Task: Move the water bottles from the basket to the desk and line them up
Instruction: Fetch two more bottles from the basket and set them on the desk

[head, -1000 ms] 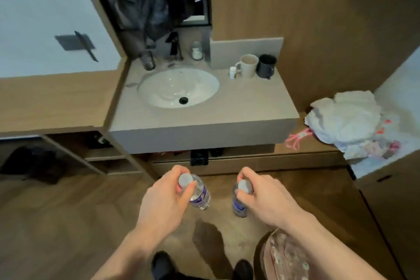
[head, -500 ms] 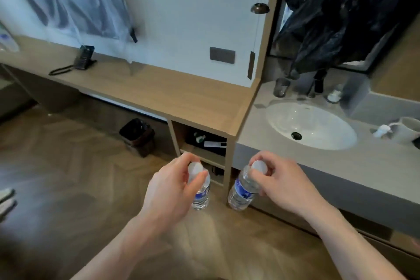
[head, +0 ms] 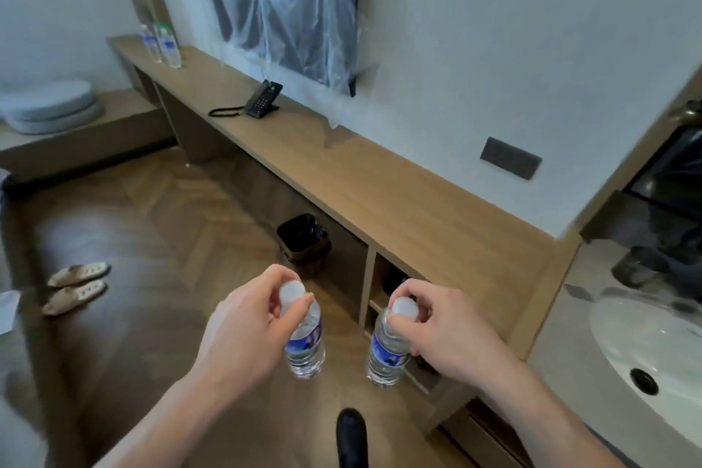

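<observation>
Two bare forearms, no sleeves, left hand [head: 243,331], right hand [head: 444,331], black shoe [head: 351,437] toe below

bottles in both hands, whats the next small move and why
Probably carry both along the desk toward its far end: each hand, left and right, grips a bottle by its cap over the floor, and two bottles already stand there to extend the line.
</observation>
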Tool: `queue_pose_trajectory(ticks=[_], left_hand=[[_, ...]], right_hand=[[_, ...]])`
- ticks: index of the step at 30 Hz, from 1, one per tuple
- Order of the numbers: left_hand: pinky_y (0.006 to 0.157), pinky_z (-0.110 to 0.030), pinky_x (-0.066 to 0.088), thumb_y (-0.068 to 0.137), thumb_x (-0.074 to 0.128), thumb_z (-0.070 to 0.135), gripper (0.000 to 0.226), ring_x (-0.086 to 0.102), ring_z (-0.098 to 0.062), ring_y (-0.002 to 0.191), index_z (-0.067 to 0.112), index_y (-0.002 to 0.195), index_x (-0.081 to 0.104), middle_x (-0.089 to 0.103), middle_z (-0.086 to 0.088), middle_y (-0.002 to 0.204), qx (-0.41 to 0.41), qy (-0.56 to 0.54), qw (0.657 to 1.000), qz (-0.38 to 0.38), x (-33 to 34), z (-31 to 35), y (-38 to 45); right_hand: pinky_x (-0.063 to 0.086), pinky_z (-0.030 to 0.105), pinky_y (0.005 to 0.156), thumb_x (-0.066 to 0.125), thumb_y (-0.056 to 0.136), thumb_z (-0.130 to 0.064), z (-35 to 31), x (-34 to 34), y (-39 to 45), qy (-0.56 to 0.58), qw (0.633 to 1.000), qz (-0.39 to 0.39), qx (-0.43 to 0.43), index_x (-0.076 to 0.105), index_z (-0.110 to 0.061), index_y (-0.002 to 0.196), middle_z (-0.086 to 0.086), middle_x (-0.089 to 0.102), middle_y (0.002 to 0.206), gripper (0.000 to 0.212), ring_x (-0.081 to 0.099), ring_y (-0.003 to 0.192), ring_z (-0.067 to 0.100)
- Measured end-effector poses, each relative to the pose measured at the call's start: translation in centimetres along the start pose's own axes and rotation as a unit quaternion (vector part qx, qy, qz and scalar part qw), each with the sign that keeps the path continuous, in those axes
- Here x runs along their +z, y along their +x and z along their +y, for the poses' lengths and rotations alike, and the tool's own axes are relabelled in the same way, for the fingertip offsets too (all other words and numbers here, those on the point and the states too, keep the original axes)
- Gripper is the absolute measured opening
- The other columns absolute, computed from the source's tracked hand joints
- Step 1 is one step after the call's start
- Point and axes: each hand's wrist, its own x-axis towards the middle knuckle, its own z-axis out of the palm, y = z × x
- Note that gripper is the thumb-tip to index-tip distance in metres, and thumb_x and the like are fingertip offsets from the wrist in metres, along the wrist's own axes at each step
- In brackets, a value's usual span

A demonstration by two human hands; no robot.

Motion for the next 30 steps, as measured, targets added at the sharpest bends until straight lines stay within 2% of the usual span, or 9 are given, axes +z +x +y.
queue_pose_trajectory(ticks=[2, 6, 9, 12, 16, 22, 26, 30], left_hand=[[0.055, -0.01, 0.036, 0.094, 0.069, 0.047, 0.014, 0.059, 0.009, 0.082, 0.037, 0.097, 0.061, 0.061, 0.023, 0.071, -0.017, 0.011, 1.0, 0.016, -0.3, -1.0, 3.3], [0.057, -0.02, 0.038, 0.094, 0.07, 0.048, 0.015, 0.058, 0.002, 0.076, 0.037, 0.095, 0.058, 0.061, 0.027, 0.077, -0.067, 0.018, 0.996, 0.048, -1.0, -2.8, 9.5], [0.058, -0.026, 0.042, 0.095, 0.071, 0.045, 0.015, 0.057, -0.007, 0.071, 0.036, 0.095, 0.059, 0.061, 0.025, 0.077, -0.084, 0.014, 0.993, 0.078, -1.7, -4.3, 13.3], [0.06, -0.031, 0.046, 0.094, 0.073, 0.042, 0.015, 0.057, -0.012, 0.071, 0.036, 0.096, 0.06, 0.061, 0.017, 0.077, -0.114, 0.002, 0.987, 0.11, -2.4, -6.1, 16.6], [0.065, -0.039, 0.052, 0.092, 0.075, 0.042, 0.017, 0.057, -0.016, 0.068, 0.035, 0.1, 0.062, 0.06, 0.008, 0.073, -0.149, -0.017, 0.977, 0.153, -4.2, -8.6, 20.8], [0.063, -0.037, 0.05, 0.091, 0.074, 0.047, 0.017, 0.058, -0.014, 0.066, 0.037, 0.097, 0.062, 0.06, 0.012, 0.071, -0.166, 0.004, 0.972, 0.166, -7.6, -14.4, 27.8], [0.064, -0.036, 0.051, 0.091, 0.073, 0.047, 0.017, 0.061, -0.012, 0.07, 0.037, 0.097, 0.061, 0.064, 0.013, 0.074, -0.159, -0.005, 0.974, 0.164, -10.4, -19.6, 33.4], [0.063, -0.032, 0.048, 0.094, 0.071, 0.048, 0.016, 0.06, -0.013, 0.07, 0.038, 0.099, 0.06, 0.063, 0.012, 0.073, -0.161, -0.022, 0.978, 0.132, -13.7, -24.7, 39.3]], right_hand=[[0.06, 0.021, 0.061, 0.068, 0.093, -0.044, -0.4, 0.1, 4.2, 0.002, 1.0, -0.022, -0.012, 0.067, -0.039, 0.1, -0.013, 0.071, 0.091, 0.009, 0.07, 0.082, 0.008], [0.049, 0.019, 0.057, 0.069, 0.091, -0.04, -2.3, -1.0, 12.3, -0.001, 0.997, -0.061, -0.045, 0.067, -0.038, 0.095, -0.015, 0.069, 0.081, 0.005, 0.066, 0.072, 0.004], [0.055, 0.028, 0.058, 0.069, 0.086, -0.041, -4.1, -1.8, 18.0, -0.003, 0.994, -0.079, -0.069, 0.067, -0.037, 0.093, -0.013, 0.071, 0.083, 0.008, 0.068, 0.073, 0.009], [0.058, 0.043, 0.067, 0.068, 0.08, -0.043, -6.1, -1.7, 23.8, -0.028, 0.991, -0.088, -0.094, 0.067, -0.034, 0.092, -0.007, 0.071, 0.083, 0.015, 0.067, 0.077, 0.015], [0.061, 0.045, 0.071, 0.067, 0.084, -0.046, -9.2, -0.6, 30.6, -0.052, 0.984, -0.115, -0.129, 0.065, -0.037, 0.097, -0.01, 0.071, 0.086, 0.016, 0.067, 0.081, 0.015], [0.062, 0.047, 0.071, 0.066, 0.088, -0.044, -14.9, 2.4, 39.7, -0.042, 0.978, -0.135, -0.154, 0.065, -0.037, 0.098, -0.01, 0.071, 0.089, 0.012, 0.07, 0.08, 0.014], [0.062, 0.044, 0.071, 0.066, 0.09, -0.043, -19.3, 5.6, 45.5, -0.045, 0.977, -0.138, -0.154, 0.066, -0.036, 0.096, -0.009, 0.071, 0.088, 0.009, 0.069, 0.08, 0.015], [0.06, 0.028, 0.066, 0.066, 0.094, -0.043, -23.2, 8.4, 51.0, -0.037, 0.981, -0.136, -0.134, 0.066, -0.038, 0.098, -0.013, 0.07, 0.092, 0.006, 0.069, 0.084, 0.01]])
